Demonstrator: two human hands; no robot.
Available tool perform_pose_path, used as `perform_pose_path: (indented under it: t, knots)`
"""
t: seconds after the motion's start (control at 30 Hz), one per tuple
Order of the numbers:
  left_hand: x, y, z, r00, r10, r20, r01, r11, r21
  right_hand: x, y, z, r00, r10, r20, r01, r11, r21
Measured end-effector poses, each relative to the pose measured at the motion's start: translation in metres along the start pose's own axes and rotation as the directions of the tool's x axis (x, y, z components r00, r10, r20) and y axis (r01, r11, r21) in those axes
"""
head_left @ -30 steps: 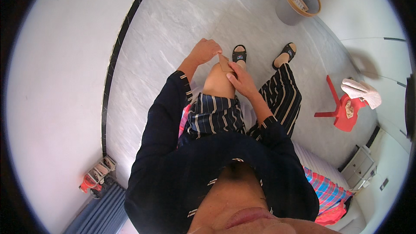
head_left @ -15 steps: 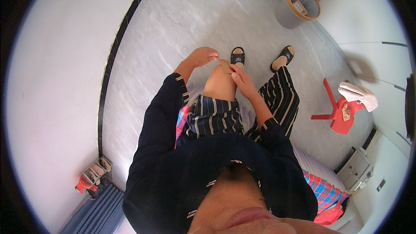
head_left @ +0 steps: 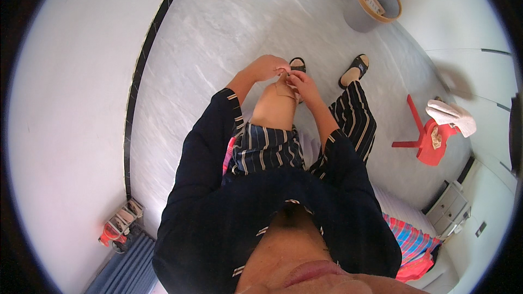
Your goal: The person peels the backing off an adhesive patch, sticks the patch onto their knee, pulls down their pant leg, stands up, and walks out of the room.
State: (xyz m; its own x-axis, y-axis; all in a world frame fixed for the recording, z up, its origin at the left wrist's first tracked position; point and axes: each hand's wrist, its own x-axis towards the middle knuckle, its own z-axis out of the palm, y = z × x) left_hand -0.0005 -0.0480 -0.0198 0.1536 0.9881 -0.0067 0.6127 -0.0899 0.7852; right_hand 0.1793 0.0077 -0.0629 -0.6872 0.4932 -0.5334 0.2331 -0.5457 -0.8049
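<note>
Drawing together in the head view, the left hand [head_left: 269, 67], pinching the far edge of the tan patch [head_left: 285, 90] on the bared knee [head_left: 273, 109], meets the right hand [head_left: 305, 87], whose grip is unclear, so both work there.

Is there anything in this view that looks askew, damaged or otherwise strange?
The left trouser leg is bunched above the bare knee, but the right trouser leg hangs long, so they look uneven. On that knee, a tan patch seems partly lifted between the left hand and right hand.
</note>
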Motion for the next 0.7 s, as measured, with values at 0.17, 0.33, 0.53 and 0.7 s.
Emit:
perform_pose_path:
  t: [0.17, 0.33, 0.53, 0.7]
  knots:
    - [0.013, 0.007, -0.005, 0.995, 0.054, 0.086, -0.065, 0.99, 0.123, 0.001, 0.005, 0.003, 1.0, 0.001, -0.009, 0.0, 0.993, 0.118]
    - [0.012, 0.007, -0.003, 0.998, 0.056, 0.042, -0.065, 0.97, 0.236, -0.003, 0.005, 0.001, 0.994, -0.005, 0.11, -0.018, 0.978, 0.206]
    - [0.019, 0.013, -0.003, 0.992, 0.081, 0.095, -0.109, 0.933, 0.343, -0.002, 0.01, -0.002, 0.987, 0.122, -0.106, -0.07, 0.914, 0.4]
    - [0.022, 0.021, -0.009, 0.982, 0.062, 0.181, -0.129, 0.912, 0.39, 0.003, 0.006, -0.013, 0.92, 0.062, 0.388, -0.23, 0.886, 0.402]
